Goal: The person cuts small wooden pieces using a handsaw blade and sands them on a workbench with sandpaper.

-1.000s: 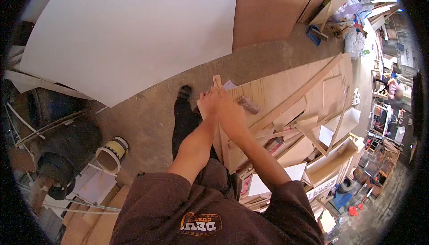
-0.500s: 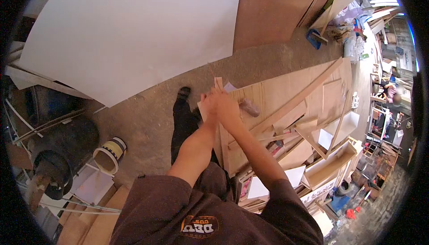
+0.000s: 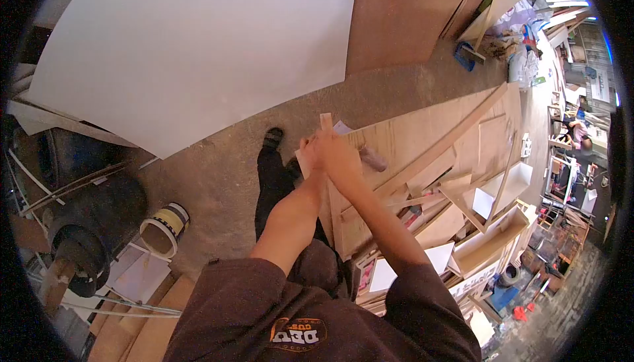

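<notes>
My left hand [image 3: 312,153] and my right hand [image 3: 338,152] meet at the near left corner of a plywood sheet [image 3: 403,139]. Both are closed, pressed together around a narrow wooden strip [image 3: 326,122], whose end sticks out beyond the fingers. My right hand partly covers the left, so the exact grip of the left fingers is hard to see. Just right of them, a brownish cylindrical roll [image 3: 373,158] lies on the plywood. A small white scrap [image 3: 341,128] sits behind the right hand at the sheet's edge.
A large white panel [image 3: 198,52] leans ahead, beside brown boards [image 3: 396,25]. A bucket [image 3: 165,230] stands on the floor at left, near a dark drum [image 3: 99,223]. Wood offcuts and an open wooden box [image 3: 492,243] crowd the right. A blue dustpan [image 3: 464,56] lies farther off.
Both hands have shifted very slightly to the right in view, still together at the wooden strip. More of the strip's end shows upright above the fingers.
</notes>
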`<state>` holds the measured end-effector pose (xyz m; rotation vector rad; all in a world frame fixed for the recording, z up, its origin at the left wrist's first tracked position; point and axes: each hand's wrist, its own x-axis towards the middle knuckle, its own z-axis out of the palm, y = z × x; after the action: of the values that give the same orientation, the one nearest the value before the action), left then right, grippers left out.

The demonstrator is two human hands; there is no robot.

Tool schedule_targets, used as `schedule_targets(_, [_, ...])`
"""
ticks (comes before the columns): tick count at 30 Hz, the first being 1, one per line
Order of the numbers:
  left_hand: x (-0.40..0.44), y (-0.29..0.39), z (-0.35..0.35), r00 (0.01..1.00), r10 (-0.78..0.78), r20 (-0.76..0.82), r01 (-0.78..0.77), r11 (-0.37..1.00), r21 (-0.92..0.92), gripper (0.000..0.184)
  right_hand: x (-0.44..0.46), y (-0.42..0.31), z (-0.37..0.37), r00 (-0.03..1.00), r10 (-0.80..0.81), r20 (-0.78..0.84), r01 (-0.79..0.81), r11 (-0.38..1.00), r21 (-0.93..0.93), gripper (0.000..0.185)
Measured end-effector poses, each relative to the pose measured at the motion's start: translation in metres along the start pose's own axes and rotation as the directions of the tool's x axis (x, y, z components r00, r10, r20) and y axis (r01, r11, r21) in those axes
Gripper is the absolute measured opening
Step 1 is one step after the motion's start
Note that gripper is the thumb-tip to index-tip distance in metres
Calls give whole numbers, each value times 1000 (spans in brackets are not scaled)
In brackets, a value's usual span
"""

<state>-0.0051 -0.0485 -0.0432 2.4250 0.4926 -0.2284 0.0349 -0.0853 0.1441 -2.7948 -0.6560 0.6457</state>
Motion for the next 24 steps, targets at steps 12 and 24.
schedule_targets(12, [-7, 14, -14, 995, -16, -102, 23, 998, 62, 19, -22, 4, 12, 997, 69, -38, -63, 989, 137, 33])
schedule_targets(24, [-8, 33, -44, 993, -122, -10, 122, 990, 77, 16, -40, -12, -29, 938, 187, 292, -183, 982, -39, 38])
